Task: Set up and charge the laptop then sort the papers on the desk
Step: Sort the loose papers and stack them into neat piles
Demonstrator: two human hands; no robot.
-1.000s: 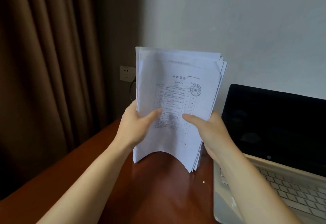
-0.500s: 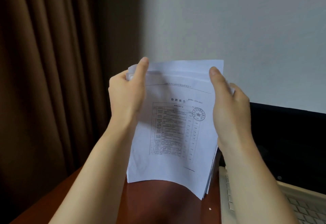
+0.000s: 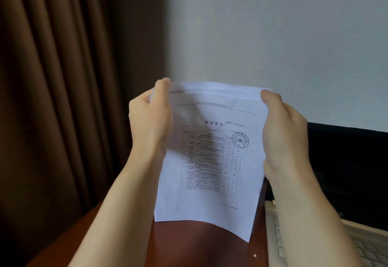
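Gripping the top corners of the stack of papers (image 3: 210, 161), the left hand (image 3: 150, 119) and right hand (image 3: 283, 132) pinch it upright, thumbs on the near face and fingers curled behind. The papers hang just left of the open laptop (image 3: 346, 161), their lower edge curling above the reddish-brown desk (image 3: 189, 250). Left of the laptop, beyond the papers, hangs a brown curtain (image 3: 63, 98).

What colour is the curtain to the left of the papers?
Plain dark brown, in vertical folds: the curtain left of the papers, seen in the head view.
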